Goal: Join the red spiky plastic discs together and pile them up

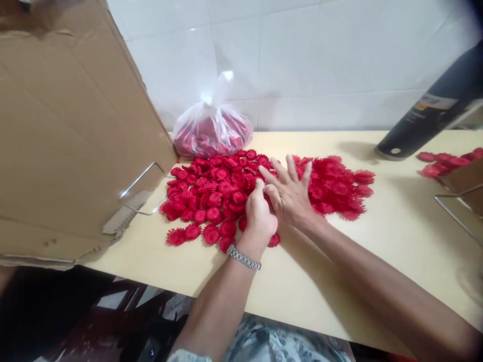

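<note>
Center of view: right hand, palm down, fingers spread wide. Left hand just beside it, fingers curled, thumb up near the right thumb; can't tell if it grips anything. Metal-band watch on left wrist.

Red fringed discs sit in two heaps: left heap right by the left hand, a few strays along its near edge; right heap beside and past the right hand, a bit blurred. Both on the pale yellow table.

Behind left heap: tied clear bag, red stuff inside, near the tiled wall. Left side: big cardboard panel, upright, wire loop by its lower corner. Right: dark bottle, base on table, tilted in view. Right edge: small red cluster by a brown cardboard piece.
</note>
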`<state>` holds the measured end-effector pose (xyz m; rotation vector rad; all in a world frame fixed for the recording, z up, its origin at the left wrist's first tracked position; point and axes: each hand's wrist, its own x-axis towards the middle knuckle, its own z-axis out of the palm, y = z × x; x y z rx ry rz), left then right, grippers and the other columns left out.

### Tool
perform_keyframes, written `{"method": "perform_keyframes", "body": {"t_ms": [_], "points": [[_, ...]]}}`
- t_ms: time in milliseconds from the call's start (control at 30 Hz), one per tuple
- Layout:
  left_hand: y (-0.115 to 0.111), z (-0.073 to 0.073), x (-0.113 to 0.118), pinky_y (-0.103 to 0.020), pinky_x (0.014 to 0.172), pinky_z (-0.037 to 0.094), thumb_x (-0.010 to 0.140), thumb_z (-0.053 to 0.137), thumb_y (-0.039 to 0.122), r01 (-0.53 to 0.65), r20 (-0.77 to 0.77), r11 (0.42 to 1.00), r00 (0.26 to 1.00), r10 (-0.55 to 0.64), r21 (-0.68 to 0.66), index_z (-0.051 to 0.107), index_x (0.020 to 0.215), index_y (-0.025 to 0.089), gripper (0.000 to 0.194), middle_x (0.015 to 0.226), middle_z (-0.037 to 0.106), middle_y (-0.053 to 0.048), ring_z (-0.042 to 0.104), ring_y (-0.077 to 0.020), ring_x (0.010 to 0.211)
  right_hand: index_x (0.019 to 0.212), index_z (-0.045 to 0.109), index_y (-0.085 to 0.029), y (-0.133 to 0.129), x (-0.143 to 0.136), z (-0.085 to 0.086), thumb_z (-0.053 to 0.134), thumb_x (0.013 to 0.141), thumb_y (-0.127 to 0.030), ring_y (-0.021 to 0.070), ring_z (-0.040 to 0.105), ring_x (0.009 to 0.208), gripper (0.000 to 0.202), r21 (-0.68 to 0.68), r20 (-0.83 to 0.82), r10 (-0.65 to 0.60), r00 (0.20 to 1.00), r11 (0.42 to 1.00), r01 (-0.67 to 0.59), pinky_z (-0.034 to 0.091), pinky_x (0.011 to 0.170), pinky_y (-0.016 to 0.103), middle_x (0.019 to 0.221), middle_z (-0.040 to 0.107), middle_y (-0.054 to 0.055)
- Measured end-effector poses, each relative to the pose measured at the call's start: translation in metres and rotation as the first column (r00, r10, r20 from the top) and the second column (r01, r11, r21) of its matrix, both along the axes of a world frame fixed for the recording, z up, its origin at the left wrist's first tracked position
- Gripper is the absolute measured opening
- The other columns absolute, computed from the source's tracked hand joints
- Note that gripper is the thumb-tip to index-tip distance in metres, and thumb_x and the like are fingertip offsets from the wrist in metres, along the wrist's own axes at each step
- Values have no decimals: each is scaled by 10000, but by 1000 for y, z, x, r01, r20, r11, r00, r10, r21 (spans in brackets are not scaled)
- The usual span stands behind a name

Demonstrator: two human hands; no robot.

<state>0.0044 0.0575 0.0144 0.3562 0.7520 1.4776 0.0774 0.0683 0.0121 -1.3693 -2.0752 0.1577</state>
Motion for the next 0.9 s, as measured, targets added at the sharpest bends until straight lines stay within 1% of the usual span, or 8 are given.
{"method": "perform_keyframes", "body": {"t_ms": [100, 200, 367, 467, 533, 733, 800, 900], "points": [[3, 5, -15, -223, 495, 433, 861, 482, 393, -131, -120, 990, 985, 124, -48, 574, 631, 157, 343, 524, 564, 6, 536, -92, 459, 1356, 430, -221, 0, 12, 11, 314, 920, -441, 311, 267, 1351, 502, 31, -25, 40, 999, 999, -39, 160, 1090, 559, 1382, 461, 82], [5, 15, -36, -201, 343, 226, 846, 481, 473, -218, -210, 976, 955, 211, -10, 537, 600, 168, 396, 372, 330, 73, 300, -54, 297, 1235, 534, -211, -16, 24, 15, 413, 897, -385, 241, 563, 1017, 399, -82, -62, 214, 975, 972, -219, 450, 854, 395, 1112, 627, 92], [7, 22, -46, -197, 381, 267, 852, 479, 432, -224, -216, 971, 947, 237, 85, 599, 676, 154, 350, 459, 378, 51, 352, -55, 377, 838, 655, -180, -45, 31, 7, 570, 775, -242, 186, 551, 715, 123, -337, 271, 438, 857, 877, -341, 402, 595, 282, 772, 616, 64], [7, 19, -42, -193, 482, 365, 789, 526, 181, -155, -202, 975, 962, 186, 157, 636, 744, 144, 124, 577, 494, 21, 455, -60, 490, 801, 623, -160, -46, 29, 7, 551, 768, -205, 158, 527, 660, 91, -357, 275, 400, 874, 887, -294, 362, 543, 254, 758, 595, 56], [7, 17, -41, -190, 540, 392, 709, 522, 51, -128, -212, 972, 962, 169, 195, 632, 729, 141, 144, 635, 543, 9, 492, -59, 543, 800, 606, -157, -40, 28, 10, 546, 775, -217, 144, 517, 640, 89, -356, 225, 337, 914, 902, -245, 347, 521, 241, 767, 586, 52], [5, 18, -41, -274, 657, 461, 655, 540, 31, -105, -179, 974, 974, 141, 201, 608, 767, 133, 166, 721, 638, -36, 594, -117, 633, 890, 615, -153, -25, 19, 10, 569, 804, -271, 162, 519, 636, 153, -252, 255, 229, 940, 954, -164, 347, 503, 253, 799, 584, 69], [4, 19, -40, -275, 635, 460, 655, 544, 43, -105, -192, 978, 971, 139, 178, 605, 809, 135, 190, 688, 632, -27, 592, -121, 610, 974, 615, -167, -21, 19, 11, 562, 827, -320, 193, 554, 723, 219, -191, 176, 234, 956, 961, -201, 403, 561, 279, 875, 609, 91], [2, 21, -35, -220, 556, 414, 646, 521, 26, -97, -218, 980, 967, 135, 174, 602, 849, 142, 248, 618, 582, 9, 536, -86, 535, 1021, 604, -176, -14, 24, 19, 473, 878, -319, 194, 581, 793, 240, -118, -184, 90, 979, 987, -113, 462, 667, 315, 939, 634, 89]]}}
